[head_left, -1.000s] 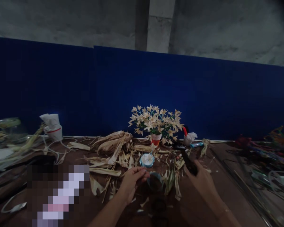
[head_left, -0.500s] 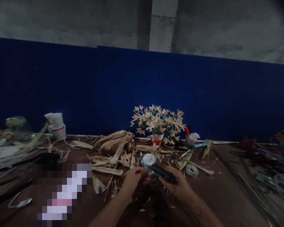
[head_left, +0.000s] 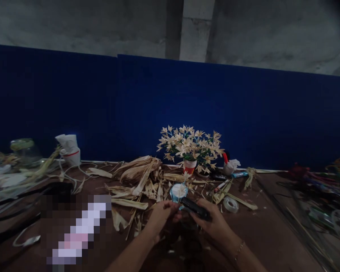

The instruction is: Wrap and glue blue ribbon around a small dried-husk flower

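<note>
My right hand [head_left: 215,223] grips a black glue gun [head_left: 195,207], its nozzle aimed left toward my left hand [head_left: 160,216]. My left hand is closed in a pinch on a small piece I cannot make out, right at the gun's tip. Both hands hover over the brown table [head_left: 272,234], just in front of a small round blue-rimmed cup [head_left: 178,191]. Dried corn husks [head_left: 138,172] lie piled beyond my left hand.
A pot of pale husk flowers [head_left: 190,148] stands against the blue wall. A tape roll [head_left: 231,204] lies right of my hands. A glass jar [head_left: 24,150] and a white cup [head_left: 69,150] stand far left. Wires and coloured clutter [head_left: 323,196] fill the right side.
My right hand swung the glue gun from the right in toward my left hand, uncovering the tape roll. Both hands have since stayed nearly still.
</note>
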